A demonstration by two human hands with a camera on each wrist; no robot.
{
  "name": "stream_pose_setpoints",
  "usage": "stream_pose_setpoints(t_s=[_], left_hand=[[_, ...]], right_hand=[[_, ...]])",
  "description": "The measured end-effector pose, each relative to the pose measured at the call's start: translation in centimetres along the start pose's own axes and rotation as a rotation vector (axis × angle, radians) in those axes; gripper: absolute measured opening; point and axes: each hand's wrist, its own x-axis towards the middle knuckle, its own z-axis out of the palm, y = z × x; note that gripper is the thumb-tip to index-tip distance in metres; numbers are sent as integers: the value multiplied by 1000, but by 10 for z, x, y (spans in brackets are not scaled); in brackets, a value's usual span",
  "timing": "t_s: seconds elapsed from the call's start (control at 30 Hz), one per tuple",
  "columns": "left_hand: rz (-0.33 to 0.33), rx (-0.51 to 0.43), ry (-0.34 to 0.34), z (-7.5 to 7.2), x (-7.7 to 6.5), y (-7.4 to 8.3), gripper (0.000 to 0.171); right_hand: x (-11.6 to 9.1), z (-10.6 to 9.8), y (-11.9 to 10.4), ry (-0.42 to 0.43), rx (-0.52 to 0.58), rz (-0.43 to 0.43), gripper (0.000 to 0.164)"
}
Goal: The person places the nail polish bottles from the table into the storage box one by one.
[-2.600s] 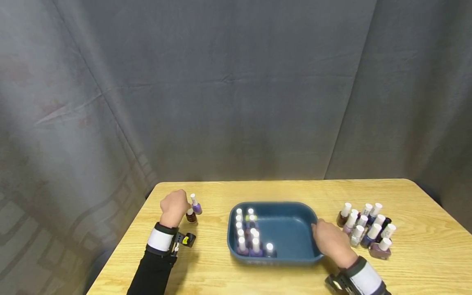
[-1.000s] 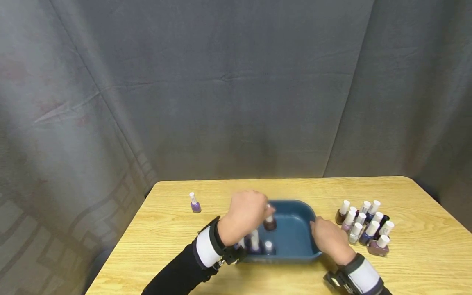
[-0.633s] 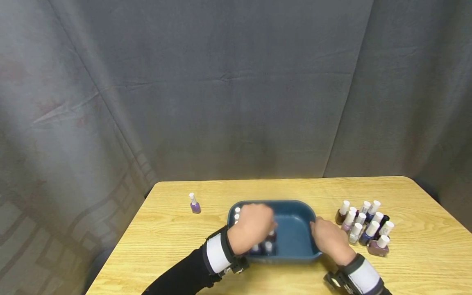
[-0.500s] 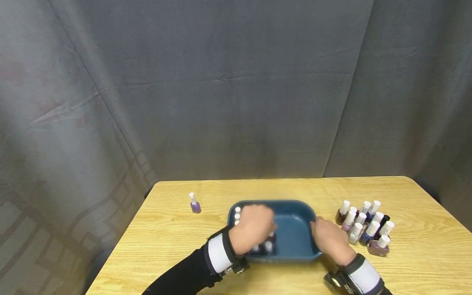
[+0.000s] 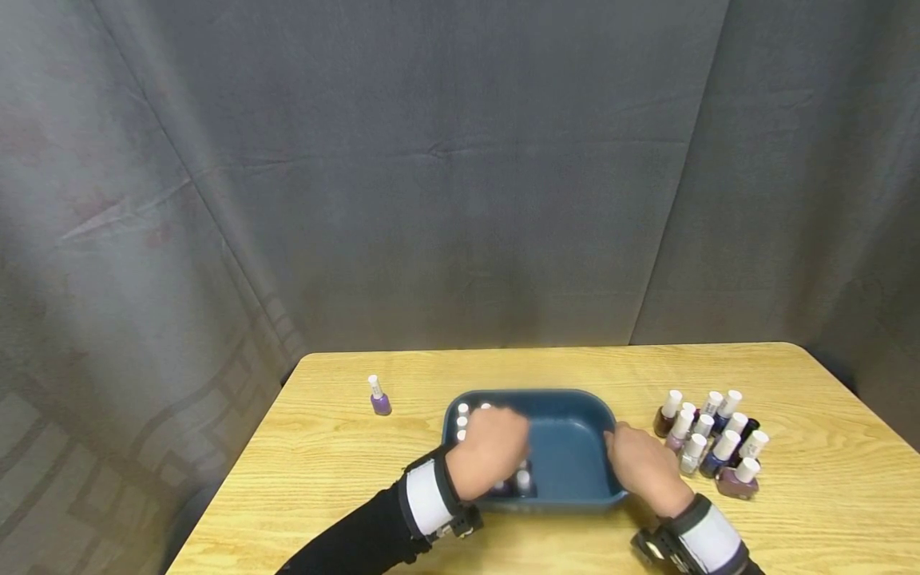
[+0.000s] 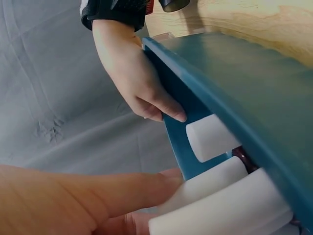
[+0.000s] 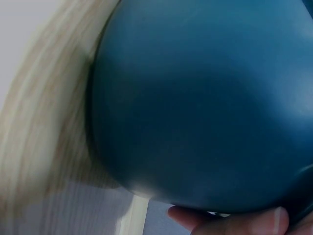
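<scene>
My left hand (image 5: pixel 494 451) is over the left half of a dark blue tray (image 5: pixel 575 459). In the left wrist view its thumb and finger pinch the white cap (image 6: pixel 210 183) of a nail polish bottle inside the tray; the bottle's glass is mostly hidden. Other white-capped bottles stand close by, among them one with a short cap (image 6: pixel 210 138). Several more caps (image 5: pixel 463 422) line the tray's left side, partly covered by my hand. My right hand (image 5: pixel 643 467) grips the tray's right rim, fingers at the wall (image 7: pixel 234 223) in the right wrist view.
One purple nail polish bottle (image 5: pixel 381 404) stands alone on the wooden table (image 5: pixel 323 447), left of the tray. A cluster of several bottles (image 5: pixel 726 447) stands right of my right hand. Behind the table hangs a grey cloth (image 5: pixel 460 200).
My left hand has carried the dark brown bottle from the table's left side into the tray, then shifted slightly left. The right hand has stayed on the tray's rim.
</scene>
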Motion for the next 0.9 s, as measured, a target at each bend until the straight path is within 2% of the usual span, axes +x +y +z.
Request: stream_pose_setpoints(t_s=[0.37,0.6,0.9], left_hand=[[29,1,32,2,0,-2,32],[59,26,56,2,-1,1,26],[36,52,16,1,-1,7,23]], right_hand=[[0,-1,-1,-10,-3,-4,25],[0,-2,-2,-11,-2,-2,26],[1,1,0,-5,-4,0,26]])
